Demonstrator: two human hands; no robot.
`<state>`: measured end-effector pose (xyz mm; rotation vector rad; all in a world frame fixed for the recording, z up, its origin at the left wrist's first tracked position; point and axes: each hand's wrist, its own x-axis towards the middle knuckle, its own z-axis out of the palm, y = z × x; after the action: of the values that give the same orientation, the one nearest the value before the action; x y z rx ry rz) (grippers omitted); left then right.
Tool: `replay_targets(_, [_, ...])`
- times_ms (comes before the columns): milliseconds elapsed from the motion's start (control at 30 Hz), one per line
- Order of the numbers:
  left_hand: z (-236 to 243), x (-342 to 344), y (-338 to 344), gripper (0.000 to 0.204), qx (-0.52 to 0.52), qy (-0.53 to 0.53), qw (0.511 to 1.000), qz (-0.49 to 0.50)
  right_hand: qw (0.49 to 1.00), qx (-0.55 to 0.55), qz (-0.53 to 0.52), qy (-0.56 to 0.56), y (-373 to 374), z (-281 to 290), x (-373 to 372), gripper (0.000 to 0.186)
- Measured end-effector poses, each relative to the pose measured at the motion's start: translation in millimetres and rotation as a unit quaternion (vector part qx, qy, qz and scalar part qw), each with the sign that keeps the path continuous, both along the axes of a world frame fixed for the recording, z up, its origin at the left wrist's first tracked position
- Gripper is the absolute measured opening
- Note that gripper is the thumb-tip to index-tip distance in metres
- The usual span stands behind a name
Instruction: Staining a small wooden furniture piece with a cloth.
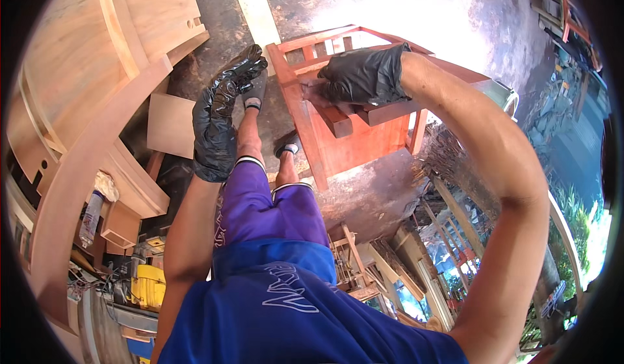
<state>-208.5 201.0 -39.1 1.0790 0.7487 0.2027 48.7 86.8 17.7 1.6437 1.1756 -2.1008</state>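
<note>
My left hand (pixel 222 120), in a shiny black glove, is raised to the left of a reddish wooden piece of furniture (pixel 367 149). Its fingers reach forward in a slight curl, and no object shows in it. My right hand (pixel 367 75), also gloved in black, is bent down against the upper part of the furniture, close to a corner post (pixel 296 110). Those fingers are closed, and a blurred pinkish patch shows at their tips; what they hold is hidden. Below that hand a short wooden block (pixel 335 122) juts out from the furniture.
Large pale plywood panels (pixel 78 32) and a curved wooden piece (pixel 97 130) stand on the left, with a spray can (pixel 91 218) and a yellow case (pixel 148 286) below. Timber pieces (pixel 396 270) lean at the lower right. Bright sunlight washes out the floor behind the furniture.
</note>
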Motion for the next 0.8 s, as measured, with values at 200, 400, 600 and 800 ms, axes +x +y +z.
replay_targets(200, [7, 17, 8, 0.033, -0.035, 0.006, 0.999, -0.035, 0.996, 0.073, 0.056, -0.003, 1, -15, -5, 0.042])
replay_targets(400, [-1, 39, -8, 0.038, -0.027, -0.051, 0.990, -0.128, 0.998, 0.039, -0.027, -0.043, -17, -56, -14, 0.022])
replay_targets(600, [-17, 29, -16, 0.036, -0.027, -0.018, 0.992, -0.121, 0.981, 0.193, 0.003, -0.034, -26, -52, 3, 0.022])
replay_targets(800, [-24, 25, -17, 0.031, -0.032, -0.026, 0.996, -0.078, 0.883, 0.083, -0.436, -0.154, -1, -2, 58, 0.021])
